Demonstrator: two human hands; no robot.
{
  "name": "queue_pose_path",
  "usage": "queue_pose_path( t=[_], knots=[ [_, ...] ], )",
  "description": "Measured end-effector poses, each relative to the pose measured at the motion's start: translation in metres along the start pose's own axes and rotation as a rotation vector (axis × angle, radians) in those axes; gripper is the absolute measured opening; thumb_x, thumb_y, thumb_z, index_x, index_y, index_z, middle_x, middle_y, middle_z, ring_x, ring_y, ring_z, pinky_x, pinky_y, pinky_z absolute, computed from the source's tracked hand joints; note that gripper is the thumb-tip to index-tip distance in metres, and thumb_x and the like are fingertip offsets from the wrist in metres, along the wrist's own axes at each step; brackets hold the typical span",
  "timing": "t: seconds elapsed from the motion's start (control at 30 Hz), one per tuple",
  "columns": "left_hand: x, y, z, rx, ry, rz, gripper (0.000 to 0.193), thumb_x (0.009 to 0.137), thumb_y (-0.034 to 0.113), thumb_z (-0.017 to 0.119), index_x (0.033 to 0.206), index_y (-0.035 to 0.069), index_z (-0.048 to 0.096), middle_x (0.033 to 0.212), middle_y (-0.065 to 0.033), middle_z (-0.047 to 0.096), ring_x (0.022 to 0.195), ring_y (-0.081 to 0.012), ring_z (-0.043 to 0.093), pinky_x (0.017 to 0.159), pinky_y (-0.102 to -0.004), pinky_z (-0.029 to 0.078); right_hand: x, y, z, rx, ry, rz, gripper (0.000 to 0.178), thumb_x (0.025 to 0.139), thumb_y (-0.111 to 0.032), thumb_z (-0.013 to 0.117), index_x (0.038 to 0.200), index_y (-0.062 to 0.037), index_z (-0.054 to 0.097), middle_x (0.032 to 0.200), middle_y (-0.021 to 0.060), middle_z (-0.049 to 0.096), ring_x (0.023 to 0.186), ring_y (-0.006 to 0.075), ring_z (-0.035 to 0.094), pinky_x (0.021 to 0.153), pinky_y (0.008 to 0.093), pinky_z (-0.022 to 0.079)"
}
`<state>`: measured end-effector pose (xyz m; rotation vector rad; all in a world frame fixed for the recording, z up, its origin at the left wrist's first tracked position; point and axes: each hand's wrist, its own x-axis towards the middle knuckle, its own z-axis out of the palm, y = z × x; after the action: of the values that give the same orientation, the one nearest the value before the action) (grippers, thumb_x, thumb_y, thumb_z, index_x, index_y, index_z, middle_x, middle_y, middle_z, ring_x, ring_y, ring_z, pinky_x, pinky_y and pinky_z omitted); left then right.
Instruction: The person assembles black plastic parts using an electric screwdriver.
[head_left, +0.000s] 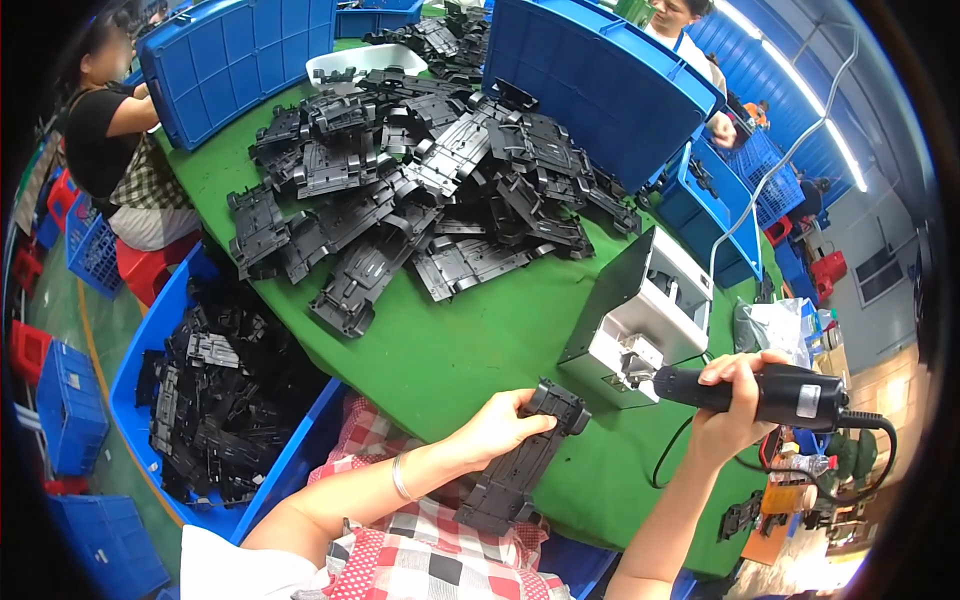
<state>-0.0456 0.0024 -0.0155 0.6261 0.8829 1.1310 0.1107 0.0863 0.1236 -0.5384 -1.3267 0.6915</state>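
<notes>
My left hand (pixel 505 428) is closed on a black plastic toy-car chassis (pixel 512 475), gripping it by its upper end. The chassis tilts above my checked apron at the table's near edge. In my right hand (pixel 738 405) is a black electric screwdriver (pixel 795 396), lying nearly level with its cable trailing off to the right. Its tip points left and meets the metal outlet (pixel 640 360) of a white and black box that looks like a screw feeder (pixel 620 320). Whether a screw sits on the tip is too small to tell.
A large heap of black chassis (pixel 400 180) covers the far part of the green table (pixel 430 365). Blue crates (pixel 600 85) stand behind it. At my left, a blue bin (pixel 135 400) holds more black parts. Co-workers (pixel 125 150) sit at the far left and far right.
</notes>
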Motion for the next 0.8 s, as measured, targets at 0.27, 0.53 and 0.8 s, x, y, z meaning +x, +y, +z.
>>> queue_pose_path(
  t=[0.27, 0.53, 0.8],
  knots=[
    [0.0, -0.004, -0.001, -0.029, -0.014, 0.0, 0.024, 0.08, 0.012, 0.062, 0.099, -0.002, 0.056, 0.084, -0.006, 0.061, 0.071, -0.0109, 0.057, 0.064, -0.0255, 0.049, -0.001, 0.028, 0.009, -0.154, -0.114, 0.154, 0.026, 0.075, 0.008, 0.053, 0.098, 0.0009, 0.043, 0.064, 0.0065, 0.049, 0.049, 0.0152, 0.051, 0.051, 0.0283, 0.046],
    [0.002, -0.004, 0.002, 0.018, 0.004, -0.031, 0.024, 0.081, 0.009, 0.059, 0.1, -0.004, 0.057, 0.086, -0.0062, 0.061, 0.075, -0.0107, 0.056, 0.069, -0.0253, 0.047, -0.029, -0.007, -0.009, 0.078, -0.283, -0.239, 0.034, 0.065, 0.005, 0.051, 0.095, -0.0049, 0.039, 0.055, 0.0054, 0.045, 0.038, 0.0163, 0.042, 0.039, 0.0262, 0.04],
    [0.002, -0.003, -0.002, 0.008, -0.016, -0.004, 0.024, 0.08, 0.011, 0.062, 0.099, -0.002, 0.056, 0.084, -0.0062, 0.061, 0.071, -0.0109, 0.057, 0.065, -0.0256, 0.049, -0.009, -0.011, -0.007, -0.009, -0.08, -0.136, 0.034, 0.071, 0.006, 0.05, 0.103, -0.0013, 0.039, 0.057, 0.0068, 0.046, 0.044, 0.0174, 0.046, 0.046, 0.0304, 0.044]
  ],
)
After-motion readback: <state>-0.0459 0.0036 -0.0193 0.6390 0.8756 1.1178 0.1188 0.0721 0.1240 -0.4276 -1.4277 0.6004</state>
